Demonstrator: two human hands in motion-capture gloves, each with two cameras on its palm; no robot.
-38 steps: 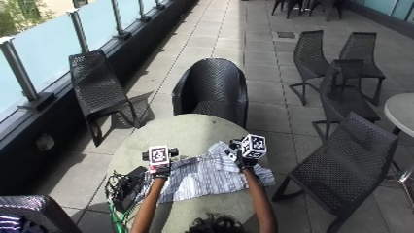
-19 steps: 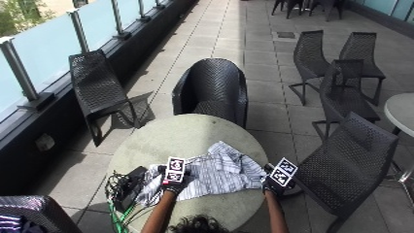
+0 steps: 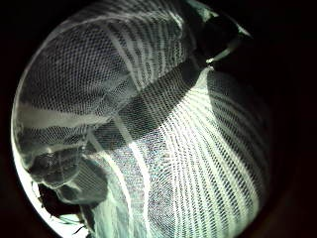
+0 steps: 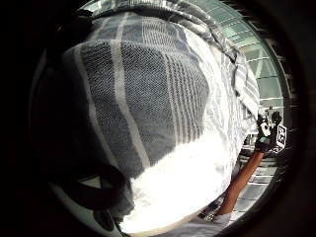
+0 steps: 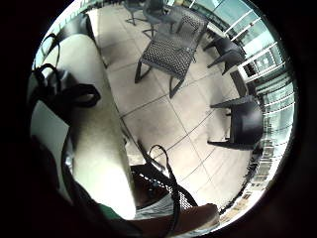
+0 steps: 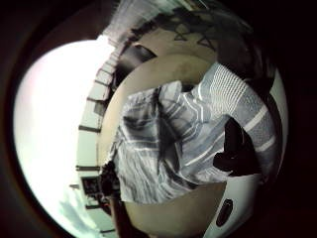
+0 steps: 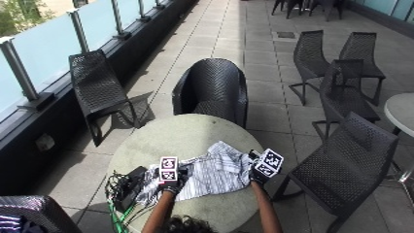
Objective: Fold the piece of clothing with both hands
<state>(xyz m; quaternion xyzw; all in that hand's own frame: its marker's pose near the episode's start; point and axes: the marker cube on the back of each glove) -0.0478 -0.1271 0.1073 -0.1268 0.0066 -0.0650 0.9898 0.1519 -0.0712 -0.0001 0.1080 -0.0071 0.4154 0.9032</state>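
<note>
Terrace setting: round tabletop (image 7: 175, 141) among dark woven chairs.

Outside view: striped shirt (image 7: 210, 172) lay crumpled on the near half of the tabletop, its long axis running side to side across the person's front, between the two hands. Left hand (image 7: 170, 183) sat on the shirt's left part; right hand (image 7: 259, 174) at its right edge. Both were about equally near the cloth, one at each end. Finger positions could not be made out from here.

Left little finger side palm view: striped weave filled the picture, cloth close against the palm.

Left thumb side palm view: shirt (image 4: 163, 108) again filled most of the picture; a curled gloved finger (image 4: 106, 190) showed against the cloth, judged a grip. The other hand (image 4: 269, 133) stood well apart, beyond the shirt's far edge.

Right little finger side palm view: tabletop (image 5: 99, 144) edge, floor and chairs only; no cloth.

Right thumb side palm view: shirt (image 6: 173, 144) spread on the tabletop, a dark fingertip (image 6: 235, 151) on its near corner; whether it pinched the cloth could not be told.
</note>
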